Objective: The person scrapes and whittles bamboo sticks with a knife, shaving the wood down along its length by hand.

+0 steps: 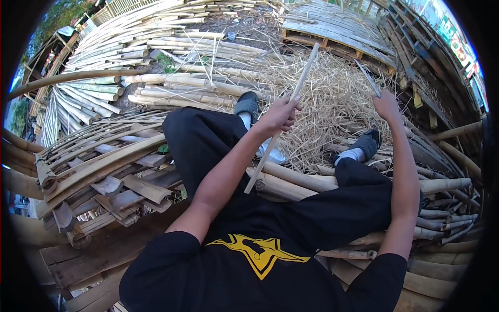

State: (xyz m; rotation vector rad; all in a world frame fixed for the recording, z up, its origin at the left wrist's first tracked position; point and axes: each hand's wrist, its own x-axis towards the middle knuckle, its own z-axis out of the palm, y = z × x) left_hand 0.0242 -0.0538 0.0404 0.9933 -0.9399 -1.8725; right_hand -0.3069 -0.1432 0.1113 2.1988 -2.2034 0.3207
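My left hand (280,114) is closed around the middle of a long, pale bamboo strip (265,158), which slants from the upper right down toward my lap. Out to the right, my right hand (386,105) grips a knife (367,78) whose thin blade points up and to the left, apart from the strip. Beneath and between the hands lies a heap of pale shavings (327,104). The handle of the knife is mostly hidden in my fist.
Bamboo poles (182,80) lie stacked ahead and to the left. Split bamboo pieces (109,184) are piled at the left. A wooden pallet (338,28) is beyond the shavings, with more pallets (431,67) upright at the right. Poles (296,179) lie near my legs.
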